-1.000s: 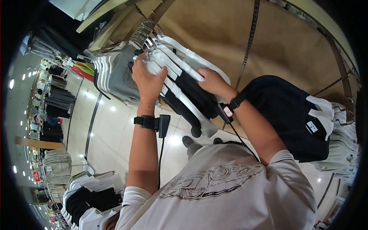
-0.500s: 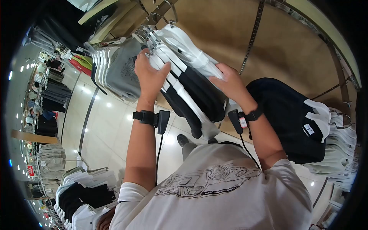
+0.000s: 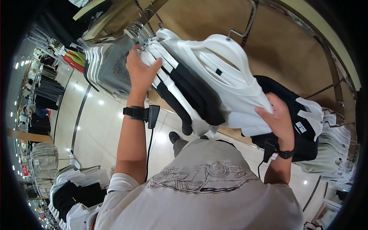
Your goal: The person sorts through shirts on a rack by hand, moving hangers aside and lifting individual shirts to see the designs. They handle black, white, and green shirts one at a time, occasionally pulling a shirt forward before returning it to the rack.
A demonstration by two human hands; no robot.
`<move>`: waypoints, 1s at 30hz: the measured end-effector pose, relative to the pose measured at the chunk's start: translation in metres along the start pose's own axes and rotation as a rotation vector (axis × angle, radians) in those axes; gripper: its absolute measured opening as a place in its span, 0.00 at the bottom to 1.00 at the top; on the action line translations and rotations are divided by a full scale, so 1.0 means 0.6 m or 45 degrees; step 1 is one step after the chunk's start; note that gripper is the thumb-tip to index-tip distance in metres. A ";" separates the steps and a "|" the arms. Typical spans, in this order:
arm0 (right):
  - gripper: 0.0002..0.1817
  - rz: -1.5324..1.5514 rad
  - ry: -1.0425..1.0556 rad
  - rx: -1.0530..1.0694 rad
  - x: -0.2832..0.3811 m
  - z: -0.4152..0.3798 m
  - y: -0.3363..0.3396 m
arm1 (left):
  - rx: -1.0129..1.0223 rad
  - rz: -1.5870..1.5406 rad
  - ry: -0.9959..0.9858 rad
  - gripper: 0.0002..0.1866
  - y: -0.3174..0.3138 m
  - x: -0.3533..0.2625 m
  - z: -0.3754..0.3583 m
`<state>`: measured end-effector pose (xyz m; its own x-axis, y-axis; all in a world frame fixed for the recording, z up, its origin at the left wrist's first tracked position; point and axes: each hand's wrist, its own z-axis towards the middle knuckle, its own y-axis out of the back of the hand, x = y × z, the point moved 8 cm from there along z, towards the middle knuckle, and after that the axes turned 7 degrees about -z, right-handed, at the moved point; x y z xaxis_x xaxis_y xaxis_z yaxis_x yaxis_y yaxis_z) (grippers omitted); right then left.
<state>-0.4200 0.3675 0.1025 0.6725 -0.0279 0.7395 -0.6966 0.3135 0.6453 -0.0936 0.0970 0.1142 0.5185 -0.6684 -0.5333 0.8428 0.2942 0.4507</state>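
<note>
A white shirt [image 3: 245, 97] on a thick white hanger [image 3: 231, 46] spreads out in front of me, its metal hook upward. My right hand [image 3: 279, 115] pinches the shirt near its far right shoulder, thumb on top. My left hand [image 3: 142, 71] is closed on the upper edge of the black-and-white garments [image 3: 182, 82], which hang close together at the rail. The fingertips of my left hand are partly hidden behind the cloth. Several metal hanger hooks [image 3: 137, 32] cluster just above it.
Grey shirts [image 3: 117, 67] hang left of my left hand. A black top with a white collar [image 3: 308, 111] hangs at the right, beside more pale shirts [image 3: 326, 149]. A brown wall panel [image 3: 287, 50] stands behind. Another garment rack [image 3: 78, 195] is at lower left on the tiled floor [image 3: 103, 122].
My right hand has moved right and slightly down, drawing the white shirt away from the bunched garments so its front and hanger now show. My left hand keeps its hold.
</note>
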 end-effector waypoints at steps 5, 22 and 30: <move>0.13 -0.186 -0.068 0.007 0.021 -0.052 0.105 | 0.097 0.008 -0.013 0.32 -0.002 0.021 0.026; 0.21 -0.543 0.009 0.033 0.045 -0.196 0.360 | 0.322 -0.277 -0.096 0.11 -0.013 0.048 0.071; 0.25 -0.537 -0.062 0.083 0.049 -0.121 0.295 | 0.482 -0.324 0.110 0.18 -0.027 0.054 0.072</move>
<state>-0.5054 0.4913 0.2247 0.8905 -0.1861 0.4152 -0.3783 0.2042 0.9029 -0.0964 0.0409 0.1207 0.3255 -0.6230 -0.7113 0.8412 -0.1527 0.5187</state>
